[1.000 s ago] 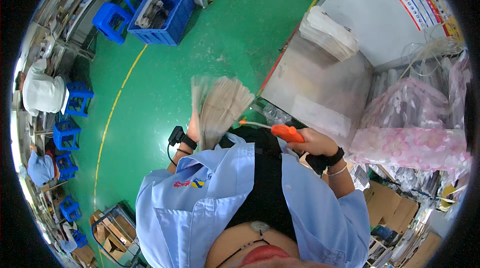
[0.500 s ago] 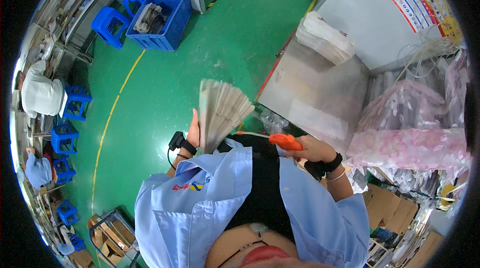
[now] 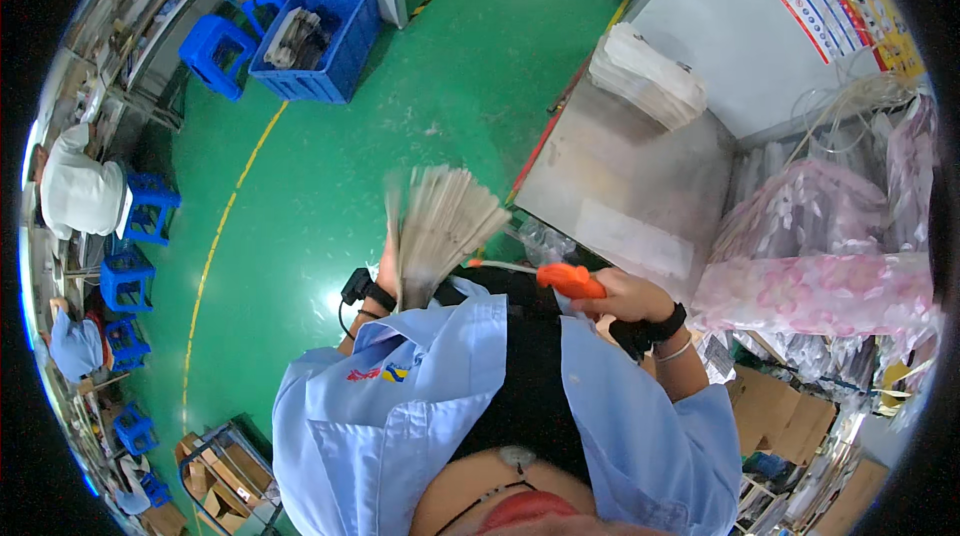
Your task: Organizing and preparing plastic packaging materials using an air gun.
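Observation:
A fanned bundle of thin, long whitish-grey sheets stands upright in front of my chest. My left hand holds it from the left side, its fingers mostly behind the sheets; one leaf at the left edge is blurred. In my right hand is an orange air blow gun, gripped by its body. The gun's thin nozzle points left toward the lower right of the bundle, with its tip close to the sheets. What exactly the sheets are cannot be made out.
To the right, a metal-topped table bears a stack of similar whitish sheets. Flower-patterned plastic sheeting hangs beyond it. A blue crate and blue stools stand far left. Another person in white sits at the left benches.
The sheets have spread wider, and a leaf at the left edge has swung leftward across my left fingers. My right hand and the blow gun have barely moved.

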Action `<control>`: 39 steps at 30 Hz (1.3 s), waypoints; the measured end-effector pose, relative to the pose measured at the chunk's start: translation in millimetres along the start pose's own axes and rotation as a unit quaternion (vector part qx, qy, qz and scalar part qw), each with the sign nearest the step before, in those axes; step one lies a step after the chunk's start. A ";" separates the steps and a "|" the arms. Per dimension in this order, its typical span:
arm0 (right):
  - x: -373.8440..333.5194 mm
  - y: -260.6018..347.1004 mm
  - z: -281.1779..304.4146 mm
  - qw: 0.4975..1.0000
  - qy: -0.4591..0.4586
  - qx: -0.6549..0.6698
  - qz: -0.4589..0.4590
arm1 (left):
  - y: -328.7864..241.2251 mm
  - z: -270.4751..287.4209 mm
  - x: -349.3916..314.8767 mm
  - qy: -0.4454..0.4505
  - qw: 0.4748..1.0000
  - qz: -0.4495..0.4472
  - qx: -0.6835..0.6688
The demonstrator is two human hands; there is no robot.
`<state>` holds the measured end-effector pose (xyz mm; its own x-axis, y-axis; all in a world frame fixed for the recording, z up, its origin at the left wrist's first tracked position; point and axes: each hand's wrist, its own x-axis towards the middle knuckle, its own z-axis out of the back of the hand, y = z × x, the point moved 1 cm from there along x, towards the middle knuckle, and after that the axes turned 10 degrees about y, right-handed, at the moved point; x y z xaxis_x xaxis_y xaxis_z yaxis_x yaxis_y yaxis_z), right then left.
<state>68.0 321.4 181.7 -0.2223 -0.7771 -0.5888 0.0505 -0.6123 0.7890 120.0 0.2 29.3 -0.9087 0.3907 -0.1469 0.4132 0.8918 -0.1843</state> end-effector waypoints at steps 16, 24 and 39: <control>11.3 8.4 6.2 0.995 0.015 -0.094 -0.009 | 7.0 58.2 -7.1 -0.033 0.996 -0.013 0.079; -4.1 15.9 5.7 0.982 -0.003 -0.054 -0.182 | 0.0 101.1 -15.6 -0.085 0.992 0.051 0.074; -3.7 48.7 15.1 0.994 -0.025 -0.039 -0.103 | -2.0 87.8 -18.8 -0.082 0.996 -0.011 0.034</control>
<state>56.6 296.6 224.9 -0.2842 -0.6275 -0.7249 0.0742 -0.7682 0.6359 141.4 -29.0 -52.9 -0.8983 0.3229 -0.2980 0.4007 0.8804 -0.2537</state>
